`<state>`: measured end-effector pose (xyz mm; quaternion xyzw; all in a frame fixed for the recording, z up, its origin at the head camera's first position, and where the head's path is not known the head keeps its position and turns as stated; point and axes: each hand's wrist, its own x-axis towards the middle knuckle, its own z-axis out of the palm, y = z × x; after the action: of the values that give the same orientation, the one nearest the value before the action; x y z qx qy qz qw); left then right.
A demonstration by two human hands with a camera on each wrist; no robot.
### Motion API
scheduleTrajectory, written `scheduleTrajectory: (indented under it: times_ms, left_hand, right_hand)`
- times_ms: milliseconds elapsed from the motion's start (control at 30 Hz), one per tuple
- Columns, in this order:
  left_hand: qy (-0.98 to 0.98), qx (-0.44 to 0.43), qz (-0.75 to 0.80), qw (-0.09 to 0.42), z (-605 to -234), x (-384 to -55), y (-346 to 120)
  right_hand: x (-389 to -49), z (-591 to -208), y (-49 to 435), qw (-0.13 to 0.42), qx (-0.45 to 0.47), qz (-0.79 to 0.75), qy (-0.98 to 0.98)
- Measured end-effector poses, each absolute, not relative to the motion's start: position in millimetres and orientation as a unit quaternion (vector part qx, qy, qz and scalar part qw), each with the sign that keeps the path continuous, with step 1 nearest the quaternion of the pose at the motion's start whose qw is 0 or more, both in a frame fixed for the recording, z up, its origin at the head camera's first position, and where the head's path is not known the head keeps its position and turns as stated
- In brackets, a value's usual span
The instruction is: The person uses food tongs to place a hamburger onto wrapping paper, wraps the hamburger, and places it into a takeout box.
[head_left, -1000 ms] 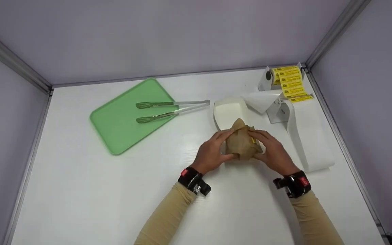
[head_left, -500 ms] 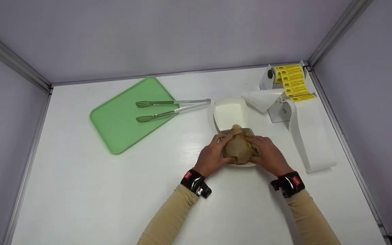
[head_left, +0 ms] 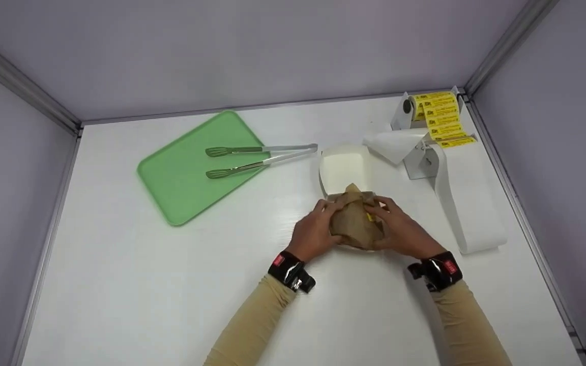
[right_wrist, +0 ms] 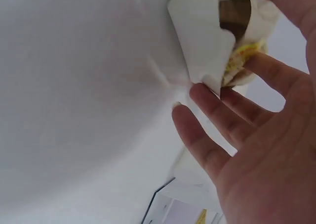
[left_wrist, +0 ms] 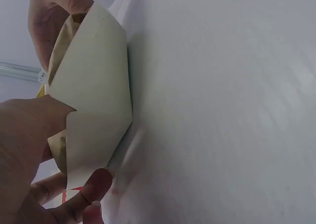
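Note:
A round package in brown paper (head_left: 355,225) sits in the bottom half of a white clamshell box (head_left: 345,170), whose lid lies folded back on the far side. My left hand (head_left: 314,231) grips the package from the left, its thumb at the near edge. In the left wrist view, that hand's fingers reach along the outside of the box wall (left_wrist: 96,66). From the right, my right hand (head_left: 406,234) holds the package, one finger against its yellow label (right_wrist: 242,56). Other right fingertips touch the box's outer wall (right_wrist: 202,31).
A green tray (head_left: 186,190) lies at the left, with tongs (head_left: 289,149) resting partly on it, handles toward the box. At the back right stands a label dispenser with a yellow label roll (head_left: 440,114). Its white backing strip (head_left: 476,213) curls down the right side.
Both hands have brought the package slightly toward the person and lowered it into the box bottom. The fingers now sit around its sides. Tray, tongs and dispenser stay put.

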<state>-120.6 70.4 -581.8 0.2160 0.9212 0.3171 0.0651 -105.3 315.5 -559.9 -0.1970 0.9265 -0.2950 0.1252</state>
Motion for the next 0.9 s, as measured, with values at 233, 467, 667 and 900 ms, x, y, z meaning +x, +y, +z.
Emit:
scheduleTrajectory:
  times_ms: [233, 467, 667, 900]
  left_hand:
    - [0.92, 0.213, 0.324, 0.065, -580, -110, 57]
    - [0.909, 0.229, 0.332, 0.102, -576, -102, 38]
    - [0.891, 0.235, 0.376, 0.102, -577, -106, 15]
    - [0.853, 0.08, 0.514, 0.035, -592, -129, 7]
  right_hand:
    - [-103, -549, 313, 0.178, -0.229, -0.327, 0.899]
    - [-100, -557, 293, 0.132, -0.239, -0.328, 0.904]
    - [-96, -564, 281, 0.101, -0.238, -0.303, 0.917]
    - [-95, -567, 274, 0.106, -0.238, -0.303, 0.917]
